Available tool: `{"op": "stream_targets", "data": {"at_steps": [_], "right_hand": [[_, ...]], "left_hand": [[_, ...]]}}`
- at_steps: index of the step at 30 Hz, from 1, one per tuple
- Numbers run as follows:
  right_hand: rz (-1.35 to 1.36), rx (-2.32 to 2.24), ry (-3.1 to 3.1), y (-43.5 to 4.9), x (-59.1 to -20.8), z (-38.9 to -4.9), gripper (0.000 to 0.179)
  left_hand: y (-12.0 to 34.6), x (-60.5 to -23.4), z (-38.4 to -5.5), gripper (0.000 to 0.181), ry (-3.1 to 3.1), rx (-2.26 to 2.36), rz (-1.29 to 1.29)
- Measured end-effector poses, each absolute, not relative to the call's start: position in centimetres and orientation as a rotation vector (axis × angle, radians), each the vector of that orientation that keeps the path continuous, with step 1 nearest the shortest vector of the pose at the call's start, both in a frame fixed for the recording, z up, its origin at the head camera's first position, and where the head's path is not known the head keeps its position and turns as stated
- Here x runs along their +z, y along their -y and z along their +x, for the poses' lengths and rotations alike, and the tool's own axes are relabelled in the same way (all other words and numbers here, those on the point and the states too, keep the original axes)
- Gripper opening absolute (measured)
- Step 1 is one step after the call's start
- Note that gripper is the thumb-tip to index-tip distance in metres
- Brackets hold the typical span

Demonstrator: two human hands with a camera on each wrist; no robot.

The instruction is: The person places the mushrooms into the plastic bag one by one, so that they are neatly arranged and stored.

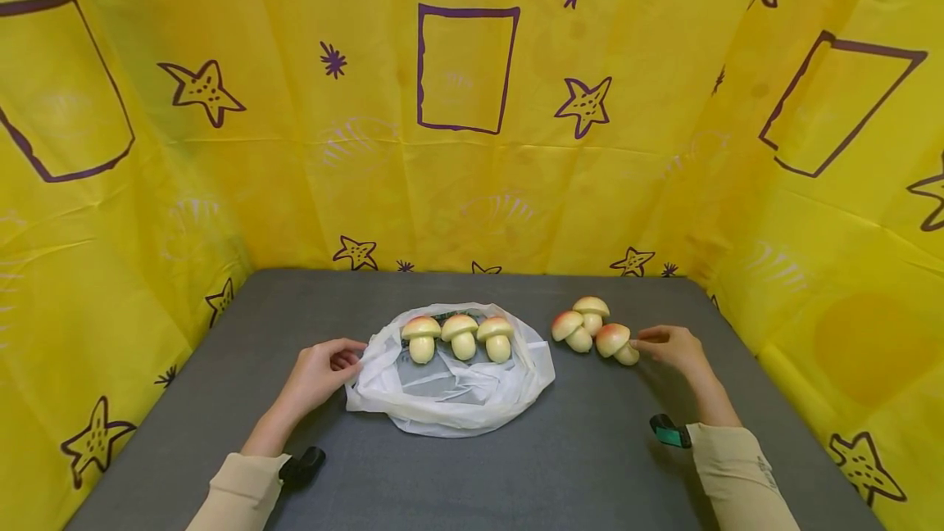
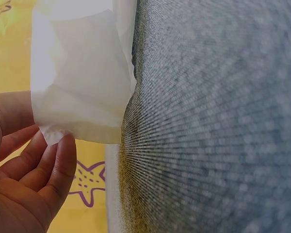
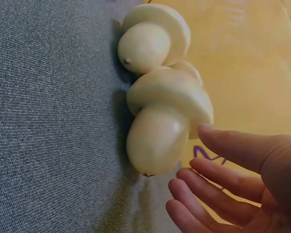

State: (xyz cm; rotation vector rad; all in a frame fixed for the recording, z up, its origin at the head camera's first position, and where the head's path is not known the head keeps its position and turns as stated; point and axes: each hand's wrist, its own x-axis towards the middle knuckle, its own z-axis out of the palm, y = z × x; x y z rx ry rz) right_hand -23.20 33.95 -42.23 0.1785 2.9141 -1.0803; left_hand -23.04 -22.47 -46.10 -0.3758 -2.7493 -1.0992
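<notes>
At the left edge of a white plastic bag [image 1: 435,419], my left hand [image 1: 317,375] pinches the rim between thumb and fingers. In the left wrist view the thin bag [image 2: 82,73] hides part of the thumb. Three toy mushrooms with cream stems and reddish caps, the middle one [image 1: 460,338] among them, lie side by side within the bag's opening. My right hand [image 1: 674,348] is beside the nearest of three more mushrooms [image 1: 618,342]. In the right wrist view its thumb tip is right at that mushroom's cap [image 3: 172,94], the other fingers loosely bent below the stem.
Two other mushrooms [image 1: 572,331] lie bunched just behind the one by my right hand. Everything rests on a dark grey table [image 1: 472,482]. Yellow cloth [image 1: 295,187] with purple stars and frames hangs around its back and sides.
</notes>
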Motion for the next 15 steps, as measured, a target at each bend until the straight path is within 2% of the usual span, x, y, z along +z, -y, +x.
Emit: {"op": "stream_targets", "data": {"at_steps": [15], "right_hand": [[0.096,-1.195,-2.801,-34.2,-43.4,-24.1,0.050]], "left_hand": [[22.4,-46.2,-23.0,0.024,2.733,-1.108,-0.383]]}}
